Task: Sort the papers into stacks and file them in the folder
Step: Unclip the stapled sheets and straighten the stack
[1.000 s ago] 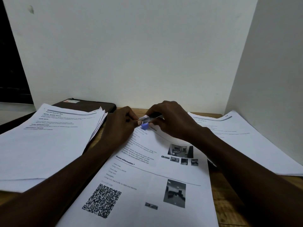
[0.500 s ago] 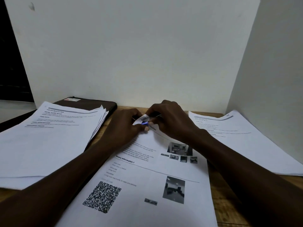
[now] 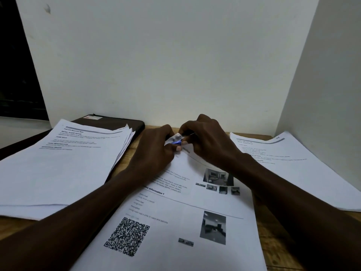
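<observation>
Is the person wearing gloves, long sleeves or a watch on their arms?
No. The left hand and the right hand are bare, with no gloves and no rings that I can see. The left forearm and the right forearm are bare too: no sleeve, watch or bracelet shows.

Dim, cool light; wide-angle bowed edges; fine print perhaps blurred.

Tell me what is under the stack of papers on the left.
A dark brown folder shows past the far edge of the stack, on the wooden table. How far it runs beneath, and anything else there, is covered.
</observation>
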{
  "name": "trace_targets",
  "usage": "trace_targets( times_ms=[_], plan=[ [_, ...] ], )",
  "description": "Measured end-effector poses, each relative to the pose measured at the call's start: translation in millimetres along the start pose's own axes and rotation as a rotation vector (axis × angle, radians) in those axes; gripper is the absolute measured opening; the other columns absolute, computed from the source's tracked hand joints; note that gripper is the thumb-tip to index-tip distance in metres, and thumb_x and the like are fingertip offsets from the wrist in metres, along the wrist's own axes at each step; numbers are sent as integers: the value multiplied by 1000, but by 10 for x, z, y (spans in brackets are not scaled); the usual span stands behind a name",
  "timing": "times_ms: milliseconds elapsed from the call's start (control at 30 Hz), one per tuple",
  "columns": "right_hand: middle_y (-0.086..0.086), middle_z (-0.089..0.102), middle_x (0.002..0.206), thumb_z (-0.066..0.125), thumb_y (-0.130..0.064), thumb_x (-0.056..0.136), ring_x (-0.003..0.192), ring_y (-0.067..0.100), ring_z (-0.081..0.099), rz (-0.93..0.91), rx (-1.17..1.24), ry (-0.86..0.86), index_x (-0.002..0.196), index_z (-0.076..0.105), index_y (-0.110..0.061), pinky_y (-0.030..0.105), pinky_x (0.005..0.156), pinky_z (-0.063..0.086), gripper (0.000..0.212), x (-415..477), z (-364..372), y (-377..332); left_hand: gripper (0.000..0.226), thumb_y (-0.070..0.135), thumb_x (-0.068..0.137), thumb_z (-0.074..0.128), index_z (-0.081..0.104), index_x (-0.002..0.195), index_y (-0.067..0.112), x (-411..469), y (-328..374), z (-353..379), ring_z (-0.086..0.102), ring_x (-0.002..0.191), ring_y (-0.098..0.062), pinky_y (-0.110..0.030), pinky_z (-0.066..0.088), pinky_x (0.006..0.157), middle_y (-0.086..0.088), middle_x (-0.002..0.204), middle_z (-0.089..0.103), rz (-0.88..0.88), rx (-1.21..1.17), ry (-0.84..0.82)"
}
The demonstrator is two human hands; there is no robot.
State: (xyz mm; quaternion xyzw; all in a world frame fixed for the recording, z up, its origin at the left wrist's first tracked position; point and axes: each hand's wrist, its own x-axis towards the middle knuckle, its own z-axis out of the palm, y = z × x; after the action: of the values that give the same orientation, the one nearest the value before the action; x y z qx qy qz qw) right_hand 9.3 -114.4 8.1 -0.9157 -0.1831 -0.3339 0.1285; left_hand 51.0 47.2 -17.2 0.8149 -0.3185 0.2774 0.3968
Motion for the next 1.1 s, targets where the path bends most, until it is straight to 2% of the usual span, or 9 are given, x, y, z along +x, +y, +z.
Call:
trace_targets(
  times_ms=[133,233,300,467,533,633,767,867,1100],
  plan=[
    [2,71,92,71,-5,82,89,18,56,-26,-19,-24,106,71,-16,36,71,48,26,-22,-26,106,27,19,69,87,69,88,15,35,-83,8,59,72,4,-15,42,62,15,72,61,-68,-102,-88],
    [1,73,100,75,-13,82,91,18,61,-12,34,-96,111,69,-17,30,76,46,30,-49,-65,184,69,16,64,89,57,124,24,40,-106,-21,64,78,-7,-29,50,74,13,79,62,-146,-195,-220],
    [1,73,104,76,-10,81,93,15,65,31,53,-156,111,70,-15,25,80,49,31,-44,-123,228,72,12,67,86,55,130,27,56,-126,-47,63,79,-17,-31,50,72,9,79,58,-173,-154,-241],
    [-3,72,90,79,-8,77,80,5,63,242,172,-156,98,73,-16,13,74,46,23,-74,-244,446,28,11,82,75,69,109,20,73,-195,-81,59,79,-2,-11,41,65,20,81,56,-197,-57,-174],
    [-4,70,87,77,-14,79,81,10,62,371,167,-98,99,72,-18,7,69,41,20,-98,-201,553,5,18,88,70,69,90,23,63,-207,-76,58,77,2,-15,40,64,17,77,60,-200,-92,-150],
    [0,72,92,75,-17,81,82,11,61,498,77,-126,100,72,-17,2,62,38,19,-130,-27,691,12,24,89,69,67,77,21,48,-240,-43,58,74,1,-16,38,62,11,74,63,-200,-122,-106],
    [3,71,95,74,-21,81,87,15,63,562,80,-171,98,71,-18,23,70,45,18,-132,139,746,16,31,84,69,71,82,16,61,-250,-20,59,71,10,-11,38,63,13,73,65,-182,-153,-123],
    [1,71,95,74,-21,80,90,15,62,538,87,-195,100,70,-17,22,70,41,20,-118,187,740,25,41,73,61,72,81,19,63,-240,-19,64,76,1,-24,45,72,7,77,70,-228,-237,-181],
    [-2,69,108,66,-39,89,99,10,62,491,78,-87,120,64,-20,18,78,37,36,-92,-122,619,11,19,89,71,71,77,19,73,-206,-38,68,72,-9,-29,49,70,6,73,72,-318,-389,-174]
  ],
)
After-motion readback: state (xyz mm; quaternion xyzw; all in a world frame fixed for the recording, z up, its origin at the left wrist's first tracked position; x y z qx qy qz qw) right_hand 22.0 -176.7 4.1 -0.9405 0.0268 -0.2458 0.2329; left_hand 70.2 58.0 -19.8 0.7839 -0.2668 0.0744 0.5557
